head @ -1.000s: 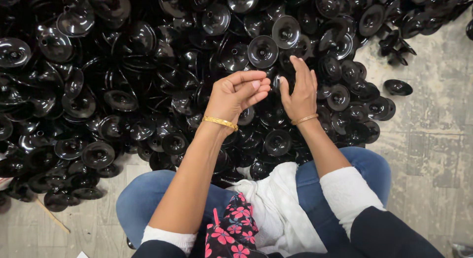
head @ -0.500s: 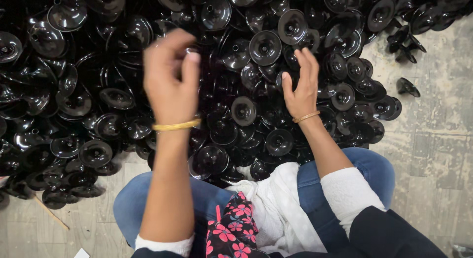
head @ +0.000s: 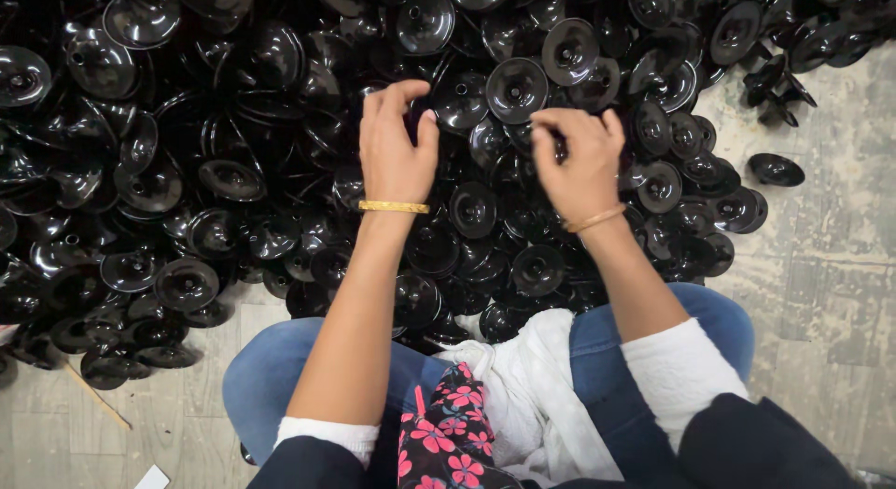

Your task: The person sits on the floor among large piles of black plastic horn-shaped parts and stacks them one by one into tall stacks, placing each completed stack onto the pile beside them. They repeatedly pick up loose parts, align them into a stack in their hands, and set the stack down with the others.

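A big heap of glossy black round discs [head: 515,88], each with a small hub in the middle, covers the floor in front of me. My left hand [head: 396,151], with a gold bangle at the wrist, rests on the heap, its finger and thumb curled around a black disc [head: 413,116]. My right hand [head: 581,160], also with a bangle, sits just to the right of it. Its fingers are bent and pinch another black disc [head: 556,142]. The two hands are a hand's width apart.
I sit on a grey concrete floor [head: 821,293], knees in blue jeans [head: 271,368], with white cloth [head: 532,386] and a flowered fabric [head: 439,442] in my lap. A few loose discs [head: 777,169] lie at the right. A thin stick [head: 98,400] lies at lower left.
My left hand swung up and left, then came back down onto the heap. My right hand, flat and open before, has curled its fingers onto a disc.
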Available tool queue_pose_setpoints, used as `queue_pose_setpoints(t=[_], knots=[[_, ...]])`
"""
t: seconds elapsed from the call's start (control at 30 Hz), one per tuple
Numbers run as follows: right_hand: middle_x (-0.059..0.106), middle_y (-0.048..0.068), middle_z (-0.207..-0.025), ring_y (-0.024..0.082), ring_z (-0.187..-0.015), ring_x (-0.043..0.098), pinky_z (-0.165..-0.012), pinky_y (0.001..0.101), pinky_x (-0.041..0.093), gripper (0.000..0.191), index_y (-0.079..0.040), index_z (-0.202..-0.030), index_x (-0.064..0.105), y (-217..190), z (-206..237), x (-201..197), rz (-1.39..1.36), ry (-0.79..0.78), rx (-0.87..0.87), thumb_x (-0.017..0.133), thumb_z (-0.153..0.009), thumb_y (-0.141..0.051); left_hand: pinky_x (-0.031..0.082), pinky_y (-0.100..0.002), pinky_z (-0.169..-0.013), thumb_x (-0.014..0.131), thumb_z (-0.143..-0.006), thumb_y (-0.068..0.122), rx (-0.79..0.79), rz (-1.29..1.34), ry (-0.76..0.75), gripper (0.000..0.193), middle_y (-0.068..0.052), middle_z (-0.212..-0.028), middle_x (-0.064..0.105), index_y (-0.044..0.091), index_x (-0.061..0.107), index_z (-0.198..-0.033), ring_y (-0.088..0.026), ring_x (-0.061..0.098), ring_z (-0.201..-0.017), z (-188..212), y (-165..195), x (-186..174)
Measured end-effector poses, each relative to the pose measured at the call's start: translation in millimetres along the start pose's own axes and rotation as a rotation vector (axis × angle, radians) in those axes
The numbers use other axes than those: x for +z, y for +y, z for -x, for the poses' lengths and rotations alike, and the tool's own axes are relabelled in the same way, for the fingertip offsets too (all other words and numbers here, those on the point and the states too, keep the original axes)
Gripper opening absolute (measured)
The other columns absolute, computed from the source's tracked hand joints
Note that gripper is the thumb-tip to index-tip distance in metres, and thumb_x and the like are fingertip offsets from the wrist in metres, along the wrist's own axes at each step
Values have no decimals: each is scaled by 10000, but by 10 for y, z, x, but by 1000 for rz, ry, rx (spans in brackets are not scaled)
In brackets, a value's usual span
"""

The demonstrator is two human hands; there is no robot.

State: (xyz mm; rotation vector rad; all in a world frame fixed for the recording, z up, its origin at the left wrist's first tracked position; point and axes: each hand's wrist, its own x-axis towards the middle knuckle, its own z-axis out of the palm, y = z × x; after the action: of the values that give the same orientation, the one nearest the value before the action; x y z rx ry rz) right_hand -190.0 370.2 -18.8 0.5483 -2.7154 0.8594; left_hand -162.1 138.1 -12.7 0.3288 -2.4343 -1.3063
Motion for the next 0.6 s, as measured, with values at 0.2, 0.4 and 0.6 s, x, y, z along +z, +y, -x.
queue_pose_setpoints(t=[0.2, 0.4, 0.6], knots=[[682, 68, -1026, 247, -910, 637, -966, 408, 356, 156, -111, -1070, 724, -111, 62, 113, 20, 22, -60, 747, -919, -146, 556, -363, -880, 647, -955, 56, -50, 96, -94, 184, -77, -1056, 658, 88, 673, -1135, -206, 722, -941, 28, -2, 97], [690, 79, -1046, 181, -917, 698, -835, 282, 547, 106, -62, -1109, 718, 114, 22, -68, -273, 196, 130, 672, -1016, -41, 496, -413, -1120, 633, -947, -12, 178, 70, -44, 463, -139, -1420, 591, 80, 574, -1397, -326, 585, -1316, 80, -23, 181], [718, 58, -1041, 134, -932, 681, -854, 262, 533, 109, -27, -1145, 700, -4, 109, -45, -408, 189, 195, 634, -1059, -34, 388, -487, -1207, 625, -899, -14, 406, -212, -47, 689, -204, -1630, 329, 94, 419, -1548, -452, 365, -1464, 72, -171, 294]])
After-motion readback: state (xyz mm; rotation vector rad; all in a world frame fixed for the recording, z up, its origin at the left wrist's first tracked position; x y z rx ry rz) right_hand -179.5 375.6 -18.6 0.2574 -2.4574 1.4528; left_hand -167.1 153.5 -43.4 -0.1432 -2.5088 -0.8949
